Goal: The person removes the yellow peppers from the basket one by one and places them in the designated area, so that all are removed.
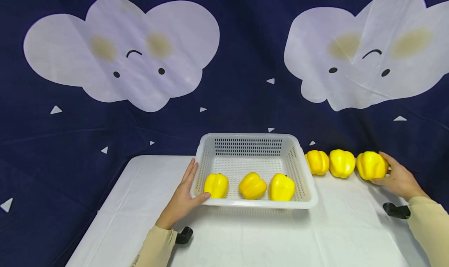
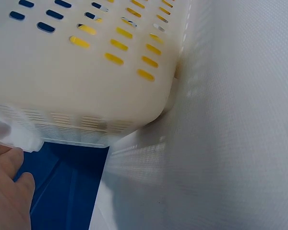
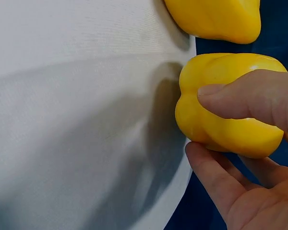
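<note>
My left hand point(image 1: 180, 202) holds the white plastic basket point(image 1: 252, 204) at its near left corner. Its thumb lies over the front rim, and its fingers run along the outer left side. Three yellow bell peppers, including the middle one point(image 1: 252, 186), lie in a row inside. On the right, my right hand point(image 1: 400, 179) grips a yellow bell pepper point(image 1: 370, 165) at the end of the outside row. The right wrist view shows the thumb point(image 3: 240, 96) across this pepper point(image 3: 230, 129), with fingers beneath it. Two more peppers point(image 1: 342, 163) stand between it and the basket.
A white cloth point(image 1: 245, 239) covers the table, whose far right edge lies beside the gripped pepper. Behind hangs a dark blue curtain point(image 1: 245, 83) with white clouds point(image 1: 122, 80) and small triangles. A black wrist mount point(image 1: 184, 236) shows under the left sleeve.
</note>
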`<state>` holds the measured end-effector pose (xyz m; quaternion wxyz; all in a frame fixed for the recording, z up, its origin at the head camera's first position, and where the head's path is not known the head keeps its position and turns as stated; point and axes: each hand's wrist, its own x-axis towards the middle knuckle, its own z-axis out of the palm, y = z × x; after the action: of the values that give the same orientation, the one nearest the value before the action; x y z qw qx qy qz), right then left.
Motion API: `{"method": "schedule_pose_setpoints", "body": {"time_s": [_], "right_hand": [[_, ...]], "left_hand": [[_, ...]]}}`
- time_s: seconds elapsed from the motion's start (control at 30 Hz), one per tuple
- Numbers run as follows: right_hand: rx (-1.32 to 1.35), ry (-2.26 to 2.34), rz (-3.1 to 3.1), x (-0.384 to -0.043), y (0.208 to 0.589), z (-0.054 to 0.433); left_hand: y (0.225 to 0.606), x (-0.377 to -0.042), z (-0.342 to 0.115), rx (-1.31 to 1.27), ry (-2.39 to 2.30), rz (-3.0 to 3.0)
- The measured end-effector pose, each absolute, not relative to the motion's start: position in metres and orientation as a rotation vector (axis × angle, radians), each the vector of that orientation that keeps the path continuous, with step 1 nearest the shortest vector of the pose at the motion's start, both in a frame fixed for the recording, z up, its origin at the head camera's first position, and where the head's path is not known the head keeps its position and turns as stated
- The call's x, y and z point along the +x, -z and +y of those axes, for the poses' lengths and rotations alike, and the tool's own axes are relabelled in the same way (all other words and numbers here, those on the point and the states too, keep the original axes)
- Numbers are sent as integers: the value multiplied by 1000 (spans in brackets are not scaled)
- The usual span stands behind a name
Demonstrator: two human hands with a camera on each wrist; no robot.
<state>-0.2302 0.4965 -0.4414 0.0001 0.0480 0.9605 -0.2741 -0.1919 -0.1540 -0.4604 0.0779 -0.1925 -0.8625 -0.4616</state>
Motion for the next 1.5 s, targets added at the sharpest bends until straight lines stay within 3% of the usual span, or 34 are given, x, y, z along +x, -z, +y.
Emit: {"method": "schedule_pose_setpoints", "body": {"time_s": [1.5], "right_hand": [[156, 873, 2885, -244, 449, 497]], "left_hand": [[458, -191, -153, -569, 1367, -2591]]}}
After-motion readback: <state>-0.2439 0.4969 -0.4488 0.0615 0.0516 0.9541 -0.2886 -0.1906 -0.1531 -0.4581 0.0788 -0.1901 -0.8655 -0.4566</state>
